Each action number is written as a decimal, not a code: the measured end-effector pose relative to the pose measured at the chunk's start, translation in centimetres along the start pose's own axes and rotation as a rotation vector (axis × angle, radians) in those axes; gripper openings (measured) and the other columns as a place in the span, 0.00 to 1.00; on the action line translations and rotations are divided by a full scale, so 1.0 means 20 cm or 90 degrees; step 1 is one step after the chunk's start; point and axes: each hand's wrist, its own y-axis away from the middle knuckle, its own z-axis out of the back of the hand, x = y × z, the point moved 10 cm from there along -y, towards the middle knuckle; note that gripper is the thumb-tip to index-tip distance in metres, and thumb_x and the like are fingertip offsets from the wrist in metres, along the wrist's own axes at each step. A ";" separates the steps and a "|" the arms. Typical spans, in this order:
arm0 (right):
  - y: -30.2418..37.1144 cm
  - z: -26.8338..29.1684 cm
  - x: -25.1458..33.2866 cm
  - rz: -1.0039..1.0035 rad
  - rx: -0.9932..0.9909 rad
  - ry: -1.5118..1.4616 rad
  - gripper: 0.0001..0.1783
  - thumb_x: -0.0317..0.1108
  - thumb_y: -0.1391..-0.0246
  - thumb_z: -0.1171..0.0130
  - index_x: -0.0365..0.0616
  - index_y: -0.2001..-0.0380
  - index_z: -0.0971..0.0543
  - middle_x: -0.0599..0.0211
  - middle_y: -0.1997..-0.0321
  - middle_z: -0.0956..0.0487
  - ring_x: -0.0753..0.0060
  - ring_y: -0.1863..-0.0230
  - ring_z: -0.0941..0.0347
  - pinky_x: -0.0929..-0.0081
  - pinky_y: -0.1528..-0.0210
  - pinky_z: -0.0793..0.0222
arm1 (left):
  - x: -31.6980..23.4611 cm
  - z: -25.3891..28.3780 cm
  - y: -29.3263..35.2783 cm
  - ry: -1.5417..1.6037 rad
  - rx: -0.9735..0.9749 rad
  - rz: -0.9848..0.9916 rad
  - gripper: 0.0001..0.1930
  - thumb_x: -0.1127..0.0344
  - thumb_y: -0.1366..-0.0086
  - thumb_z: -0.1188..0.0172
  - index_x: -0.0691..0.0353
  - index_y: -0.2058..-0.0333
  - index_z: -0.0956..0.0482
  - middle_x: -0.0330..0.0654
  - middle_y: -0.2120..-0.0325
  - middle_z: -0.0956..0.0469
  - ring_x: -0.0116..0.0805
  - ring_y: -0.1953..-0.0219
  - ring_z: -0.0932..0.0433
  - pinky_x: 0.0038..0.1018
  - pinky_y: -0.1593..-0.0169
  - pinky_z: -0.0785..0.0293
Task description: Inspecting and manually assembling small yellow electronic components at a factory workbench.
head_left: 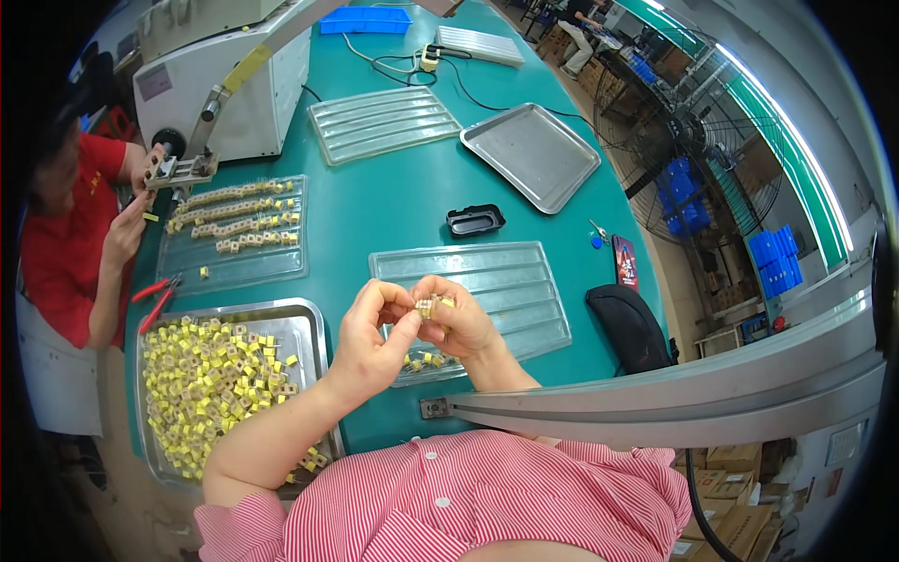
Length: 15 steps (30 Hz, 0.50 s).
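Note:
My left hand (373,339) and my right hand (461,326) meet over a clear ribbed plastic tray (524,286). Between their fingertips is a small yellow-and-tan wound component (429,306), which looks like a little coil or transformer. Both hands are closed on it, thumbs and forefingers pinched. The right palm may hold more, but its curled fingers hide that. Below the hands, several similar components (431,360) lie in the tray's near row. To the left, a metal tray (314,323) carries a large heap of the same yellow pieces.
Red-handled pliers (157,304) lie beside the metal tray. A co-worker in a red shirt (98,234) works at a machine (225,94), near another filled ribbed tray (281,267). A black dish (475,220), a bare metal tray (534,155) and a black pouch (626,328) are around. A metal rail (655,403) crosses at right.

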 end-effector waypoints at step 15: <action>0.00 0.00 0.01 0.009 -0.007 0.012 0.09 0.30 0.55 0.44 0.41 0.70 0.31 0.71 0.78 0.31 0.87 0.85 0.41 0.90 0.84 0.47 | -0.03 0.00 0.01 -0.045 -0.020 -0.011 0.05 0.77 0.51 0.51 0.67 0.73 0.35 0.42 0.75 0.35 0.27 0.76 0.31 0.21 0.71 0.32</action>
